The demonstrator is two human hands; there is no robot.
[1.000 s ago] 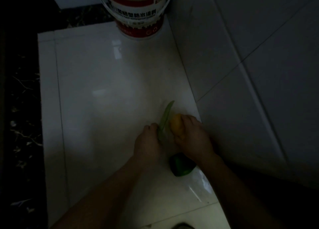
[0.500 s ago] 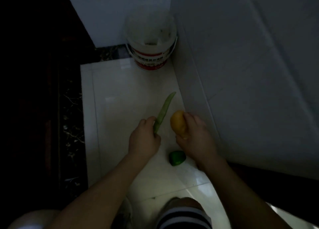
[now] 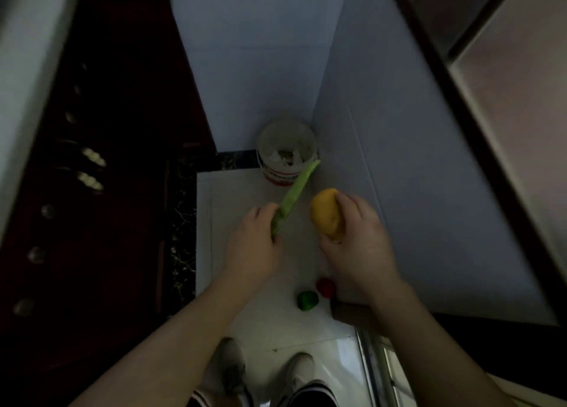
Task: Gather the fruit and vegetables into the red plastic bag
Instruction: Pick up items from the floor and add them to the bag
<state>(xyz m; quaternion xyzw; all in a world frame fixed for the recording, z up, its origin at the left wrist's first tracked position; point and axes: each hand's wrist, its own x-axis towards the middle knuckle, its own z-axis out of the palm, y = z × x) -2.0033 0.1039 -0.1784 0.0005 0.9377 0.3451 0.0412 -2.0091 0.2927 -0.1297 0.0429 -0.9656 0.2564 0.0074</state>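
Note:
My left hand [image 3: 253,244] grips the lower end of a long flat green bean pod [image 3: 294,193], which points up and to the right. A yellow oval fruit [image 3: 326,214] sits in my right hand [image 3: 357,237], fingers curled round it. Both are held above the white floor tiles. On the floor below lie a small green round fruit [image 3: 306,300] and a small red one [image 3: 325,287], partly hidden behind my right wrist. No red plastic bag shows in view.
A white bucket with a red band [image 3: 287,153], holding crumpled scraps, stands in the corner of the pale walls. A dark red door [image 3: 101,161] fills the left. My two shoes [image 3: 260,376] stand on the white tiles [image 3: 233,191]; a metal rail [image 3: 372,363] runs at the lower right.
I have risen from a crouch, so the view pulled back and the floor dropped away. Both hands lifted the pod and the yellow fruit off the floor. The red fruit came into view.

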